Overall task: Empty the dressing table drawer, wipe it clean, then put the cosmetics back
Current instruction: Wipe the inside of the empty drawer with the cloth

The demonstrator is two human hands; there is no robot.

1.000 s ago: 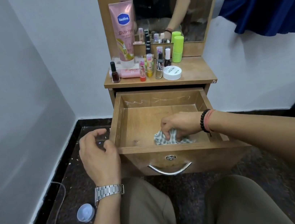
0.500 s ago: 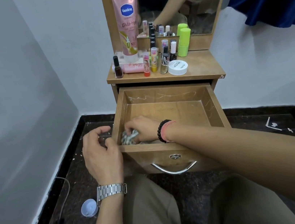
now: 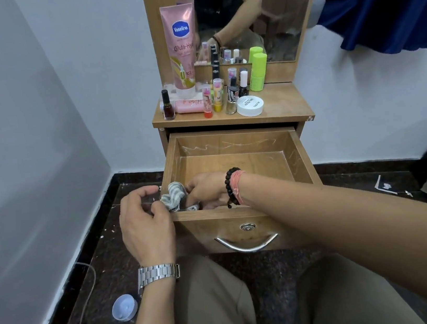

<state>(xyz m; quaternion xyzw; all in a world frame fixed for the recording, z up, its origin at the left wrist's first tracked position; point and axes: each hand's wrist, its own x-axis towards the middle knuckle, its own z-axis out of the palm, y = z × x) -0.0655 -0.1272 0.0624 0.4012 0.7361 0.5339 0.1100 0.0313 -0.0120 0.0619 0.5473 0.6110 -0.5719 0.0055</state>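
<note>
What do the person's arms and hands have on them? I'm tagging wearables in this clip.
Both forearms are bare, with no sleeves in view. The left wrist carries a silver metal watch with a link band. The right wrist wears a black bead bracelet and, beside it, a pink-orange thread band with loose strand ends. No rings or gloves show on the left hand or right hand.

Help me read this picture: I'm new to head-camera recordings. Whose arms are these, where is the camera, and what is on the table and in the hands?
There is no machine. A person wears the camera on the head, looking down at their own hands. The right hand grips a striped cloth in the front left corner of the open drawer. The left hand rests at that corner's outer edge, holding nothing that shows. Otherwise the drawer looks empty. The tabletop holds the cosmetics: a pink Vaseline tube, small bottles, a white jar and a green container.
</note>
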